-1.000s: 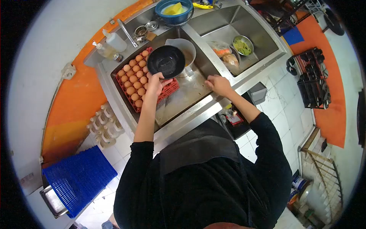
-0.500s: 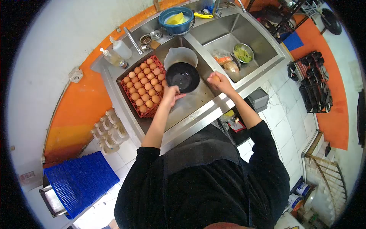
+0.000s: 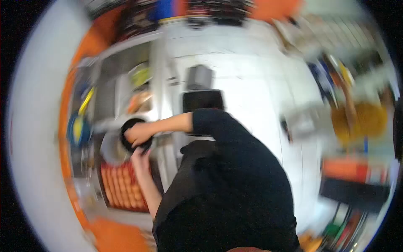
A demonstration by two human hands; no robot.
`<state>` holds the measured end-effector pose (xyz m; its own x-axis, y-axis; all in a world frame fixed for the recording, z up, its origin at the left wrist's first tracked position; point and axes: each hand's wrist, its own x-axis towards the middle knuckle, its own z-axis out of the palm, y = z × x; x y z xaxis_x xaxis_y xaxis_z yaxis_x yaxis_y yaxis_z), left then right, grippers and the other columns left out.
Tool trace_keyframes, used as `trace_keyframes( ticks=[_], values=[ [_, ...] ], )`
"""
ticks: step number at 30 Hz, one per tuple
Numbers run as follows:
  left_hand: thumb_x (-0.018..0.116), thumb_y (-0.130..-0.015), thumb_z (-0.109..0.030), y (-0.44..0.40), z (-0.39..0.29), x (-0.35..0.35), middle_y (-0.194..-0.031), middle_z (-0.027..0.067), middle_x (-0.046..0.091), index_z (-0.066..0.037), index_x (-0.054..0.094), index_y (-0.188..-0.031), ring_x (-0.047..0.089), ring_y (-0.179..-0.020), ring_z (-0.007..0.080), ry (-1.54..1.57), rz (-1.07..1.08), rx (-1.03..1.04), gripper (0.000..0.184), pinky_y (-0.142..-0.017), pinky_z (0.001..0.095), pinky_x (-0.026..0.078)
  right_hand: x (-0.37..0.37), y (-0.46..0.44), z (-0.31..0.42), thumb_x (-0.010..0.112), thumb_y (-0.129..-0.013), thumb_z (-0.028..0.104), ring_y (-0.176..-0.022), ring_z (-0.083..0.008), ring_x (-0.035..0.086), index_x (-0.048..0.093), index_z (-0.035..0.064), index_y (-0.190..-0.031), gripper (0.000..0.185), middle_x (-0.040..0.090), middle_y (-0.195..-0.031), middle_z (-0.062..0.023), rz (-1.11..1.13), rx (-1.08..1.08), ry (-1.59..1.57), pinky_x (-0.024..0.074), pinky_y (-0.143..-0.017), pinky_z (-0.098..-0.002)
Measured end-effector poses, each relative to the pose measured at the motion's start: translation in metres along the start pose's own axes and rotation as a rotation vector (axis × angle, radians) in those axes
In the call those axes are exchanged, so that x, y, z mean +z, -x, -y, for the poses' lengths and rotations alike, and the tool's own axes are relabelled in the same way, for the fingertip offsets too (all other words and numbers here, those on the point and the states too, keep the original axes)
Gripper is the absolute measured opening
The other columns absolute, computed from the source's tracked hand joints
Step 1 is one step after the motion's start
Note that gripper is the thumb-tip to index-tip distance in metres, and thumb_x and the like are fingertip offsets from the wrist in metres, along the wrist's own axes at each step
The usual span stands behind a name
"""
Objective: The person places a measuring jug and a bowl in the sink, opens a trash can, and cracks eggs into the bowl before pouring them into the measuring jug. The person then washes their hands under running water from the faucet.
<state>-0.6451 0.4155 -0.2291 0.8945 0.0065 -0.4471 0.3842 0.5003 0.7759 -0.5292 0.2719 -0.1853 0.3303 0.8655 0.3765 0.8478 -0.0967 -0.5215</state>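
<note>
Black bowl [image 3: 132, 123] held by left hand [image 3: 140, 155], right hand [image 3: 139, 133] now moved in over it, grip too blurred to tell, so work's now at the bowl.

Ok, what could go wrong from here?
The black bowl could tip: the left hand seems to hold it only at one edge, with the right hand over or inside it; blur hides which.
The eggs might crack if knocked, since the left forearm passes close beside them.
</note>
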Motion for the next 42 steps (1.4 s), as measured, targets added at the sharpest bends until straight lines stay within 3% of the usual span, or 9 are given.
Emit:
trace_keyframes(
  ticks=[6,9,15,21,29,32,34,37,42],
  values=[
    [0.056,-0.071,-0.002,-0.025,0.000,-0.022,-0.104,0.0085,0.058,0.002,0.057,-0.095,0.055,-0.098,0.0216,-0.008,0.010,-0.071,0.024,-0.091,0.0398,0.048,0.007,0.020,-0.007,0.061,-0.081,0.048,-0.072,-0.0380,0.064,0.048,0.0131,-0.110,0.047,0.065,-0.075,-0.0164,-0.074,0.469,0.090,0.0484,-0.062,-0.0487],
    [0.058,-0.078,-0.004,-0.010,-0.009,0.015,-0.094,0.0070,0.052,0.002,0.053,-0.082,0.052,-0.087,0.0206,0.003,0.002,-0.210,0.009,-0.094,0.0366,0.048,-0.001,0.031,0.007,0.059,-0.082,0.048,-0.067,-0.0340,0.064,0.049,0.0134,-0.104,0.042,0.065,-0.071,-0.0126,-0.083,0.459,0.323,0.0467,-0.053,-0.0481],
    [0.056,-0.078,-0.002,-0.038,0.003,-0.012,-0.106,0.0091,0.054,0.003,0.053,-0.105,0.050,-0.101,0.0229,-0.006,0.216,-0.280,0.028,-0.099,0.0377,0.042,-0.005,0.063,0.015,0.059,-0.080,0.050,-0.067,-0.0329,0.063,0.054,0.0152,-0.103,0.042,0.065,-0.074,-0.0121,-0.165,0.475,0.413,0.0466,-0.054,-0.0454],
    [0.053,-0.072,-0.002,0.029,-0.001,0.060,-0.123,0.0127,0.053,0.001,0.048,-0.123,0.052,-0.113,0.0317,0.060,0.111,-0.171,0.051,-0.088,0.0466,0.048,-0.062,0.072,0.062,0.062,-0.079,0.052,-0.063,-0.0347,0.064,0.050,0.0200,-0.104,0.043,0.062,-0.066,-0.0126,-0.119,0.533,0.239,0.0478,-0.052,-0.0461],
    [0.052,-0.073,-0.005,0.077,-0.014,0.083,-0.113,0.0124,0.058,0.001,0.048,-0.119,0.058,-0.103,0.0284,0.081,0.008,-0.033,0.047,-0.085,0.0517,0.050,-0.098,0.043,0.071,0.059,-0.083,0.056,-0.085,-0.0411,0.062,0.054,0.0107,-0.108,0.052,0.065,-0.090,-0.0191,-0.019,0.426,0.060,0.0485,-0.072,-0.0468],
    [0.050,-0.072,-0.003,0.066,-0.013,0.066,-0.106,0.0144,0.061,0.004,0.050,-0.115,0.063,-0.094,0.0269,0.137,-0.026,-0.010,0.044,-0.080,0.0468,0.056,-0.091,0.029,0.063,0.063,-0.087,0.040,-0.072,-0.0214,0.064,0.056,0.0072,-0.106,0.039,0.063,-0.080,-0.0112,-0.055,0.463,-0.137,0.0493,-0.065,-0.0333],
    [0.051,-0.072,-0.003,0.062,-0.016,0.057,-0.103,0.0150,0.062,0.005,0.051,-0.114,0.063,-0.091,0.0268,0.150,-0.067,-0.016,0.043,-0.075,0.0444,0.058,-0.087,0.030,0.057,0.063,-0.086,0.042,-0.076,-0.0285,0.064,0.056,0.0052,-0.100,0.040,0.064,-0.080,-0.0148,-0.118,0.559,-0.271,0.0487,-0.069,-0.0369],
    [0.051,-0.071,-0.004,0.058,-0.012,0.038,-0.109,0.0144,0.058,0.000,0.047,-0.120,0.063,-0.091,0.0272,0.181,-0.180,0.027,0.049,-0.073,0.0425,0.058,-0.075,0.063,0.051,0.063,-0.090,0.028,-0.059,-0.0087,0.053,0.057,0.0053,-0.099,0.025,0.058,-0.069,-0.0011,-0.277,0.726,-0.563,0.0420,-0.052,-0.0242],
    [0.049,-0.067,0.004,0.049,-0.013,-0.016,-0.121,0.0159,0.045,-0.007,0.026,-0.133,0.059,-0.095,0.0330,0.233,-0.350,0.115,0.071,-0.069,0.0475,0.060,-0.039,0.174,0.023,0.059,-0.092,0.025,-0.053,-0.0052,0.044,0.054,0.0075,-0.097,0.019,0.048,-0.065,0.0027,-0.562,1.041,-0.817,0.0341,-0.046,-0.0199]
  ],
)
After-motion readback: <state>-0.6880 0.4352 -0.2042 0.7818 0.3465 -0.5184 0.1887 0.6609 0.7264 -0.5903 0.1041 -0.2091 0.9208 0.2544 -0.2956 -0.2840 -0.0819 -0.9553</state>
